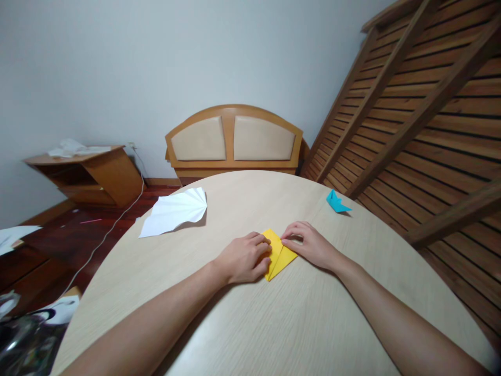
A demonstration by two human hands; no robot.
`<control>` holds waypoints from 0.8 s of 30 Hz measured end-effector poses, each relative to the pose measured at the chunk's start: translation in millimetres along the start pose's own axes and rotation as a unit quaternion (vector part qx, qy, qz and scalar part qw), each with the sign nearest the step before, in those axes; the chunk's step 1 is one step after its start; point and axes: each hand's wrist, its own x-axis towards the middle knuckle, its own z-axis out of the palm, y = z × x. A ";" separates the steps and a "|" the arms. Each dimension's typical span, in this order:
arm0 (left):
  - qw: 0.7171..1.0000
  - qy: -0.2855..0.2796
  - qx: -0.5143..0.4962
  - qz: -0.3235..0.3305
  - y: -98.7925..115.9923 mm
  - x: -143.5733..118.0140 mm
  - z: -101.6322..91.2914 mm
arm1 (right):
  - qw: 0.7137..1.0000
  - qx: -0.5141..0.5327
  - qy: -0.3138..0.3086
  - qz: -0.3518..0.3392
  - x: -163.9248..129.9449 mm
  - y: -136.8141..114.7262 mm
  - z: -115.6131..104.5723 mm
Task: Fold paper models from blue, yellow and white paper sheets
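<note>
Item 1: yellow paper (278, 256), folded into a pointed, kite-like shape, lying flat on the round desk (297, 324) near its middle, directly in front of you. A centre crease runs toward the tip, which points at you.

Item 2: your left hand (245, 258), palm down, its fingers (261, 245) curled and pressing on the left edge of the yellow paper. They pin the sheet rather than grip it; nothing is enclosed in the hand.

Item 3: your right hand (309, 244), also palm down, its fingers (291, 237) bent and drawn together, tips touching the upper right edge of the yellow paper. You hold nothing in it; it presses on the fold.

Item 4: white pleated paper (176, 211), fan-shaped, lying on the desk's far left, well apart from both hands.

Item 5: small blue folded paper (336, 202), standing near the desk's far right edge, apart from your right hand.

Item 6: wooden headboard (234, 138) with two padded panels, against the wall beyond the desk.

Item 7: slatted wooden frame (422, 104), leaning at the right.

Item 8: low wooden shelf unit (102, 177) at the left, papers on top.
</note>
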 end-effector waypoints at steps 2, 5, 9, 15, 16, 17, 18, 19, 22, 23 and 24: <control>1.000 0.000 0.002 -0.008 0.2 -0.4 0.5 | 1.000 -0.006 0.001 0.001 0.1 2.6 2.1; 1.000 -0.002 0.002 -0.015 0.2 -0.6 0.7 | 1.000 -0.023 0.001 0.004 0.5 3.1 5.2; 1.000 -0.001 0.002 -0.020 -0.7 -0.6 1.4 | 0.999 -0.052 0.000 0.017 0.9 0.2 5.5; 1.000 -0.001 0.007 -0.025 -0.4 -0.2 2.9 | 0.996 -0.078 0.010 0.032 1.3 -5.5 9.3; 1.000 0.001 0.009 -0.029 0.1 0.0 3.4 | 0.995 -0.086 0.017 0.037 1.2 -7.0 10.8; 0.999 0.004 0.012 -0.034 0.7 0.2 3.9 | 0.995 -0.093 0.023 0.040 1.0 -8.6 12.4; 0.999 0.007 0.016 -0.039 1.2 0.5 4.5 | 0.994 -0.098 0.028 0.041 0.9 -10.2 13.8; 0.999 0.010 0.019 -0.043 1.6 0.7 5.1 | 0.994 -0.100 0.031 0.040 0.7 -11.5 14.9; 0.999 0.015 0.023 -0.046 1.8 1.0 6.4 | 0.994 -0.100 0.024 0.022 0.3 -13.4 16.1; 0.999 0.014 0.022 -0.045 1.5 0.9 6.6 | 0.995 -0.100 0.020 0.016 0.1 -13.5 15.8; 0.999 0.014 0.021 -0.045 1.2 0.8 6.7 | 0.995 -0.101 0.016 0.012 -0.3 -13.6 15.4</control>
